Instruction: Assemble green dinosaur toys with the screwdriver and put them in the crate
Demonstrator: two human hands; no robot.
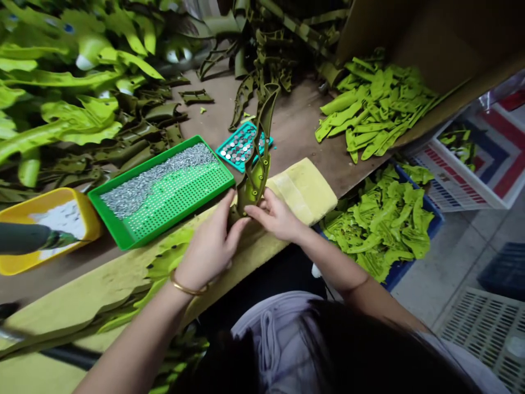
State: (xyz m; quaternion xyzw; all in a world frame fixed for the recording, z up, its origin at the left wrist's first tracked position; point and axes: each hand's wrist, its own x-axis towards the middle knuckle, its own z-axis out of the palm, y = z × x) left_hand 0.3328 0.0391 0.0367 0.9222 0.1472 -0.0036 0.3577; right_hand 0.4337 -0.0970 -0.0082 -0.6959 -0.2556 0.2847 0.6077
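Note:
Both my hands are closed on a long, curved olive-green plastic shell part point(262, 145), hollow side showing, with small screw posts and a bright green piece point(257, 178) inside it. My left hand point(211, 241) grips its lower end from the left, with the thumb along the edge. From the right, my right hand point(275, 214) pinches the same end, thumb on the inside. Just beyond the part lies a teal tray point(233, 156) of small round metal discs. Left of my left hand sits a green perforated basket point(184, 194) holding many small silver screws.
A yellow bin point(92, 219) of white bits has a dark tool point(24, 238) across it. Green parts are heaped at the far left and in a cardboard box point(410, 38). A folded yellow pad point(303, 189) lies at the bench edge, above a blue crate point(435, 219).

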